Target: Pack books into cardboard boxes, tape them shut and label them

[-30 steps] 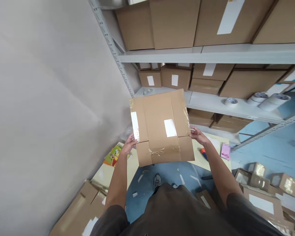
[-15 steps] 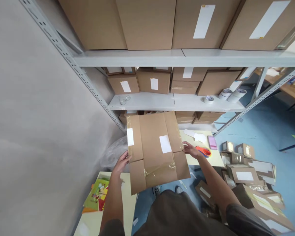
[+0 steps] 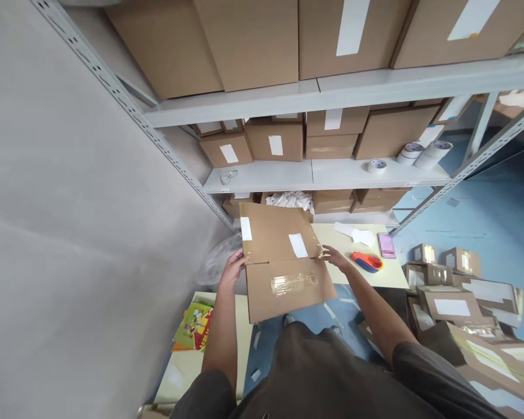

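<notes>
A brown cardboard box (image 3: 274,233) with a taped flap and two white labels is held up in front of my body. My left hand (image 3: 234,267) grips its left edge, fingers at the side. On the opposite edge, the fingers of my right hand (image 3: 333,256) hold the cardboard near a taped corner. The near flap, with shiny clear tape across it, slopes down toward me. What lies under the cardboard is hidden.
Metal shelving (image 3: 262,174) with boxes and tape rolls (image 3: 377,166) stands ahead. An orange and blue tool (image 3: 367,262) lies on a pale table (image 3: 344,273). A colourful book (image 3: 194,326) is at lower left, parcels (image 3: 452,306) on the right floor.
The cardboard's near flap has changed angle against the rest, and its far part is foreshortened. Both hands keep hold. The view has shifted, showing white material on the lower shelf.
</notes>
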Tool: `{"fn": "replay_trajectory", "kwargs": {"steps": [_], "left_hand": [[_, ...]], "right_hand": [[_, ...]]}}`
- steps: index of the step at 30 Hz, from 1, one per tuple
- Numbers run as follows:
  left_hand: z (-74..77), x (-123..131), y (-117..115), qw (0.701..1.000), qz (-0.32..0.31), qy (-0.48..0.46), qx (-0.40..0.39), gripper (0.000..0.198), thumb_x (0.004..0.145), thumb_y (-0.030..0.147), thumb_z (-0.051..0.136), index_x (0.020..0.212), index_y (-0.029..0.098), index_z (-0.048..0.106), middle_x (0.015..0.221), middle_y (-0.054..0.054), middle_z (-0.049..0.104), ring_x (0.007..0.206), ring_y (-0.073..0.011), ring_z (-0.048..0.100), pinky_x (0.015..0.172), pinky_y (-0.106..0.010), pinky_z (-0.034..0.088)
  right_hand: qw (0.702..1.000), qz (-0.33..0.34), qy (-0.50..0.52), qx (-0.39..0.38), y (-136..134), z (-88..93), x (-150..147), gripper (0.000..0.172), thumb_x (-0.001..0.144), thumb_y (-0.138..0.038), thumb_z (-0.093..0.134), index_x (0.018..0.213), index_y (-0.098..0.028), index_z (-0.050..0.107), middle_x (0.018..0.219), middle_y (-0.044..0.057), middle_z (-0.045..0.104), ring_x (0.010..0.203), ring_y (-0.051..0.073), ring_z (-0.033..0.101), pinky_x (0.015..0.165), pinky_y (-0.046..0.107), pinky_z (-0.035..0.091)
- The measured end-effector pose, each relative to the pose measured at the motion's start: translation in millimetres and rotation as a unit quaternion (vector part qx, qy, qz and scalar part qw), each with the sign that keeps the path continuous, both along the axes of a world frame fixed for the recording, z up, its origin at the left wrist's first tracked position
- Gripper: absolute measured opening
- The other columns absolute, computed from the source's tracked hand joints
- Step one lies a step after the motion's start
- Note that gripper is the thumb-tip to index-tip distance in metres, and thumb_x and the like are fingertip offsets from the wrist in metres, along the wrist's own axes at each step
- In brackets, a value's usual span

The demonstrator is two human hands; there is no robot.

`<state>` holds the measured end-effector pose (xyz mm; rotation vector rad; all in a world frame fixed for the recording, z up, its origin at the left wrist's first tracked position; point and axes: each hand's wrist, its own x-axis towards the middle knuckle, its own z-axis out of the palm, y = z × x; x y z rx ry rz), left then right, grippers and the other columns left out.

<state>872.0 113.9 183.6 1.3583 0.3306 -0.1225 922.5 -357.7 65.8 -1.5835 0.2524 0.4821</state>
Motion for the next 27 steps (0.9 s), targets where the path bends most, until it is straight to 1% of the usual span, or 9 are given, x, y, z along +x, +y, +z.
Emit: {"fn": "replay_trajectory", "kwargs": {"steps": [4,7,11,14,16,19,22,24,27], "left_hand": [[32.4,2.7,-41.1,0.999,0.005,-0.036,0.001,0.062,0.066,0.037,0.096,0.123,0.020,0.077,0.113,-0.010,0.082,0.093,-0.0261,0.077,0.072,-0.031,0.057],[41.6,0.3,-73.6,0.998,0.018,-0.053,0.004,0.067,0.068,0.036,0.096,0.129,0.021,0.075,0.115,-0.010,0.081,0.097,-0.0269,0.078,0.076,-0.033,0.059],[30.4,3.2,-120.9,0.997,0.062,-0.051,0.014,0.064,0.073,0.036,0.093,0.131,0.024,0.069,0.116,-0.010,0.080,0.098,-0.0250,0.078,0.078,-0.033,0.059],[15.4,15.3,-158.5,0.992,0.118,-0.049,0.013,0.061,0.075,0.036,0.090,0.130,0.025,0.064,0.117,-0.009,0.079,0.097,-0.0221,0.077,0.079,-0.031,0.058],[7.7,26.1,-184.0,0.988,0.141,-0.065,0.016,0.059,0.079,0.038,0.087,0.131,0.026,0.061,0.117,-0.009,0.078,0.097,-0.0207,0.076,0.080,-0.031,0.058],[3.4,40.3,-219.3,0.989,0.118,-0.089,0.019,0.058,0.084,0.044,0.085,0.133,0.027,0.060,0.117,-0.011,0.077,0.097,-0.0207,0.076,0.082,-0.032,0.057],[7.7,49.5,-239.7,0.995,0.082,-0.060,-0.002,0.063,0.083,0.048,0.088,0.136,0.027,0.060,0.121,-0.013,0.075,0.101,-0.0233,0.076,0.083,-0.034,0.058],[13.4,55.1,-237.2,0.995,0.084,-0.050,0.007,0.064,0.083,0.046,0.089,0.137,0.027,0.061,0.128,-0.014,0.072,0.107,-0.0245,0.075,0.087,-0.035,0.058],[21.7,66.9,-206.8,0.984,0.146,-0.059,0.085,0.065,0.084,0.038,0.087,0.142,0.027,0.060,0.140,-0.013,0.067,0.121,-0.0254,0.070,0.093,-0.034,0.058]], "right_hand": [[0.997,0.022,-0.056,0.045,-18.4,22.7,-23.2,0.075,0.068,-0.041,0.091,0.139,-0.032,0.069,0.131,0.013,0.075,0.116,0.034,0.073,0.107,0.056,0.052],[0.990,0.058,-0.090,0.096,-36.1,40.8,-48.8,0.072,0.072,-0.040,0.092,0.140,-0.032,0.069,0.129,0.013,0.076,0.110,0.030,0.075,0.106,0.054,0.054],[0.961,0.197,-0.112,0.158,-49.5,64.6,-79.3,0.081,0.073,-0.039,0.094,0.149,-0.035,0.066,0.143,0.012,0.072,0.136,0.035,0.065,0.115,0.056,0.049],[0.942,0.262,-0.172,0.121,-45.5,75.3,-95.7,0.104,0.060,-0.034,0.101,0.155,-0.037,0.060,0.160,0.009,0.060,0.153,0.038,0.049,0.126,0.059,0.038],[0.947,0.211,-0.235,0.063,-37.7,76.1,-103.4,0.104,0.057,-0.031,0.100,0.154,-0.037,0.063,0.162,0.006,0.057,0.154,0.039,0.048,0.130,0.058,0.033],[0.955,0.033,-0.294,0.009,-27.8,70.3,-109.2,0.065,0.077,-0.032,0.082,0.142,-0.035,0.074,0.149,0.006,0.069,0.143,0.037,0.059,0.127,0.054,0.040],[0.956,-0.099,-0.275,-0.002,-33.3,63.4,-109.6,0.035,0.088,-0.037,0.069,0.119,-0.029,0.084,0.116,0.008,0.081,0.124,0.039,0.070,0.114,0.055,0.053],[0.961,-0.124,-0.246,-0.003,-49.2,61.2,-109.3,0.029,0.089,-0.044,0.072,0.108,-0.026,0.085,0.099,0.007,0.082,0.113,0.041,0.072,0.104,0.055,0.058],[0.967,-0.124,-0.224,0.014,-86.5,62.4,-110.0,0.037,0.082,-0.053,0.083,0.101,-0.022,0.084,0.094,0.008,0.082,0.104,0.038,0.074,0.096,0.052,0.061]]}}
